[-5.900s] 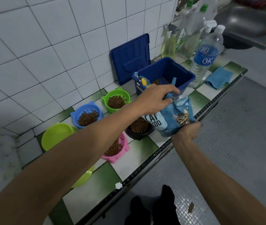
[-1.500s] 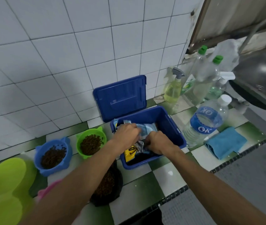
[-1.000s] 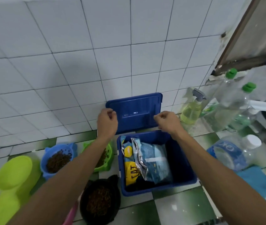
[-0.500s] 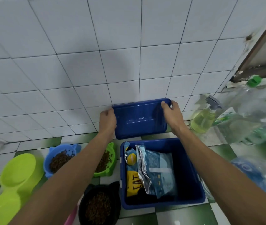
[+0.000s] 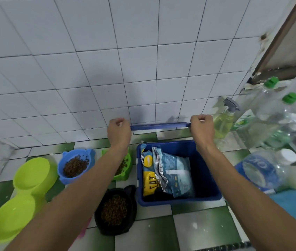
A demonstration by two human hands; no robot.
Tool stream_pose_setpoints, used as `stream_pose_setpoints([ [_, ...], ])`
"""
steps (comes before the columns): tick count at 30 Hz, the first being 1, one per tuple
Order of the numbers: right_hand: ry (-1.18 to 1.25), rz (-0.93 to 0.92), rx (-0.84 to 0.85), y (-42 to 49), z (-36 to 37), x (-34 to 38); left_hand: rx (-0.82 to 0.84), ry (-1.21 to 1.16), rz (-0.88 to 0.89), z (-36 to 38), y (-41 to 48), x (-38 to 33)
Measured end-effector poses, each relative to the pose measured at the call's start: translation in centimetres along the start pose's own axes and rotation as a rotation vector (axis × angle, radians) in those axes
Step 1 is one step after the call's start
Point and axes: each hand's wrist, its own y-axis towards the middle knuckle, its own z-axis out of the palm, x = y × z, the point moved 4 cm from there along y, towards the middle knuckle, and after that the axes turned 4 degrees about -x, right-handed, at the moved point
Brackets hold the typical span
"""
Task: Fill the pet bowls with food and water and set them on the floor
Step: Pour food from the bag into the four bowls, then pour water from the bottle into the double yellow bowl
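Observation:
My left hand (image 5: 118, 132) and my right hand (image 5: 201, 128) each grip one end of the blue lid (image 5: 159, 126), which I hold edge-on and level above the back of the blue bin (image 5: 206, 180). Cat food bags (image 5: 170, 174) lie inside the bin. A blue bowl (image 5: 75, 164), a green bowl (image 5: 124, 169) partly hidden by my left arm, and a black bowl (image 5: 115, 211) all hold kibble. A lime double bowl (image 5: 24, 192) sits empty at the left. A pink bowl edge (image 5: 84, 230) peeks out under my left arm.
A large water bottle (image 5: 264, 171) lies right of the bin, with a blue cloth (image 5: 291, 201) in front of it. A spray bottle (image 5: 224, 122) and green-capped bottles (image 5: 273, 113) stand at the back right. The counter is green-and-white checked tile against a white tiled wall.
Both hands lifted the lid off the wall and tipped it from upright to flat, so it now shows only its edge. The view has tilted slightly.

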Motion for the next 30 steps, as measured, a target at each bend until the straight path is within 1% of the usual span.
stream_pose_setpoints([
  [4,-0.114,-0.095,-0.012,-3.6,-3.0,-0.7,0.062,0.069,0.099,-1.4,-3.7,0.5],
  [8,-0.211,-0.178,-0.019,-7.5,-6.2,-2.0,0.162,0.146,0.175,-2.8,-7.9,2.5],
  [10,-0.316,-0.238,-0.022,-9.4,-7.4,-2.9,0.204,0.187,0.231,-3.6,-9.5,3.8],
  [13,-0.49,-0.332,-0.037,-11.4,-8.6,-4.9,0.222,0.255,0.341,-4.7,-12.1,5.3],
  [17,-0.655,-0.4,-0.029,-13.2,-9.3,-6.8,0.237,0.35,0.416,-5.6,-14.5,6.4],
  [22,-0.765,-0.321,0.027,-13.8,-9.8,-7.6,0.296,0.442,0.465,-5.8,-15.1,7.6],
  [24,-0.792,-0.329,0.035,-14.0,-9.8,-7.7,0.3,0.478,0.496,-5.9,-14.8,7.9],
  [28,-0.843,-0.34,0.061,-13.5,-9.4,-7.7,0.266,0.474,0.529,-6.0,-14.3,7.6],
  [30,-0.891,-0.327,0.086,-13.2,-9.0,-7.9,0.239,0.471,0.503,-6.0,-13.8,7.7],
])
